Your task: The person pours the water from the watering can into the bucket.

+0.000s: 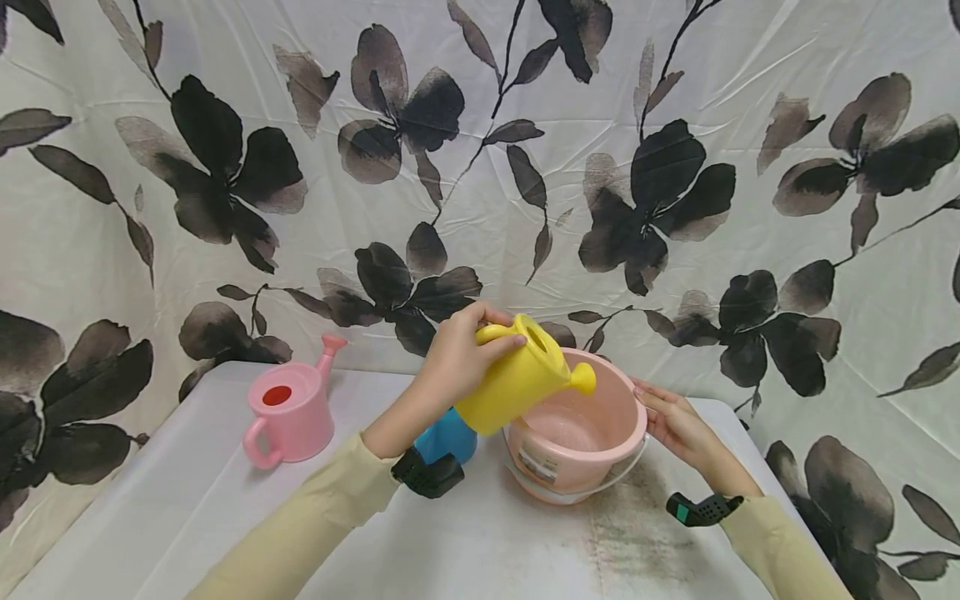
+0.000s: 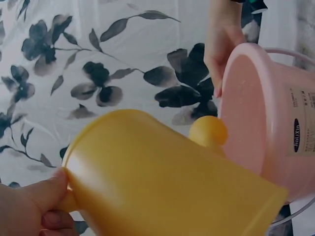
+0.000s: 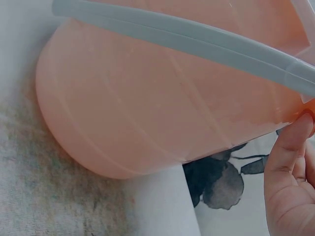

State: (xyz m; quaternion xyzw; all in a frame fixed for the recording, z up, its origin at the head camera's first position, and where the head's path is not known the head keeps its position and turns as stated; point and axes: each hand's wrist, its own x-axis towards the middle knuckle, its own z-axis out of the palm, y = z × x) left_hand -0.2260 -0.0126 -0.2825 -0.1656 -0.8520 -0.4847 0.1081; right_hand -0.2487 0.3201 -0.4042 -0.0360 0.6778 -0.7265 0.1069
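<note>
My left hand grips the handle of a yellow watering can. The can is tilted, its round spout head over the opening of a pink bucket; no water shows coming from it. In the left wrist view the can covers much of the picture, with the left thumb on its handle. The bucket stands on the table, its pale carrying handle hanging down at the front. My right hand holds the bucket's right rim; in the right wrist view its thumb presses the outer wall.
A pink watering can with a red opening stands at the left of the white table. Behind the left wrist is a blue object, mostly hidden. A brownish stain marks the tabletop beside the bucket. Flower-printed cloth hangs behind.
</note>
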